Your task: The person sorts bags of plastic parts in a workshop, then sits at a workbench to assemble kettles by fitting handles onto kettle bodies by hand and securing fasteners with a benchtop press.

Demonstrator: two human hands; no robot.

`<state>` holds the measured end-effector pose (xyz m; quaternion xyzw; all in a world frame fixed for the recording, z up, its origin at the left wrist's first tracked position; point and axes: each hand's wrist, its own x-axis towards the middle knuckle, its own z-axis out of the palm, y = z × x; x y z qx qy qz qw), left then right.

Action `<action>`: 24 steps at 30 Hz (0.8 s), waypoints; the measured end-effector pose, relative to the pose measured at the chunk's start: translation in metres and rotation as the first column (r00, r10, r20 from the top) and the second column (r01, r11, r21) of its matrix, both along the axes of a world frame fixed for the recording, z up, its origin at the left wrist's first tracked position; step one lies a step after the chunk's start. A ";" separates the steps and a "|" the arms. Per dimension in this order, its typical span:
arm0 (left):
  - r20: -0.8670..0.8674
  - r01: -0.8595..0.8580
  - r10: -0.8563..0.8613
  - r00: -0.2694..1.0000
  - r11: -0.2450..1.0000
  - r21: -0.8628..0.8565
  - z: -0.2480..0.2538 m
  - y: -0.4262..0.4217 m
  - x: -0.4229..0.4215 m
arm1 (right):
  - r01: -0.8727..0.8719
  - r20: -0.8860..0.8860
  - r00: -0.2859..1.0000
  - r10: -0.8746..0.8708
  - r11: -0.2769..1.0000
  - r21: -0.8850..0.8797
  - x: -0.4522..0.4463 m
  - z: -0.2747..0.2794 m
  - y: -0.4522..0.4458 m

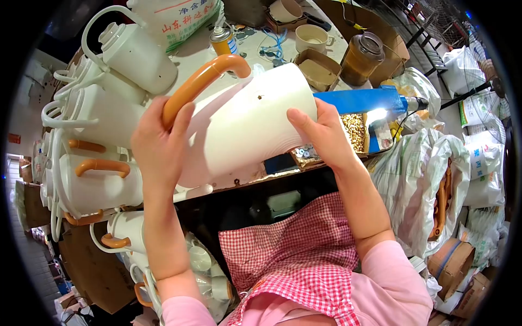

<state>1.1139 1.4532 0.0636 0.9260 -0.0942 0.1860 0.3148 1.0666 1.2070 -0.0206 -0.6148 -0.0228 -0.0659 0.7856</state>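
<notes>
A white watering can body (250,117) lies tilted on its side in front of me, with a small dark hole in its wall. My left hand (157,138) is closed round the lower end of a curved orange-brown handle (204,79), beside the can's left end. The handle's far end stands up apart from the can wall; whether its lower end is fixed is hidden by my fingers. My right hand (321,133) grips the can's right end, thumb on top and fingers round the far edge. A white spout tip (196,193) shows below the can.
White watering cans (136,57) are stacked on the left, several with brown handles. A blue machine arm (359,101) with a lit lamp stands behind my right hand, over a box of brass-coloured fasteners (354,133). Behind are a spray can (222,41) and a jar (363,57). Handles fill a plastic bag (413,179) at right.
</notes>
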 end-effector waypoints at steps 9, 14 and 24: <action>-0.288 0.395 -0.321 0.902 0.882 0.256 0.036 -0.046 0.039 | -0.114 -0.119 0.987 0.107 0.992 -0.046 0.004 0.007 -0.009; -0.360 0.449 -0.387 0.849 0.887 0.106 0.040 -0.048 0.029 | -0.138 -0.071 0.988 0.135 0.990 -0.040 0.013 -0.009 -0.009; -0.405 0.498 -0.393 0.826 0.845 0.196 0.040 -0.047 0.026 | -0.132 -0.123 0.985 0.121 0.987 -0.089 0.013 -0.005 -0.012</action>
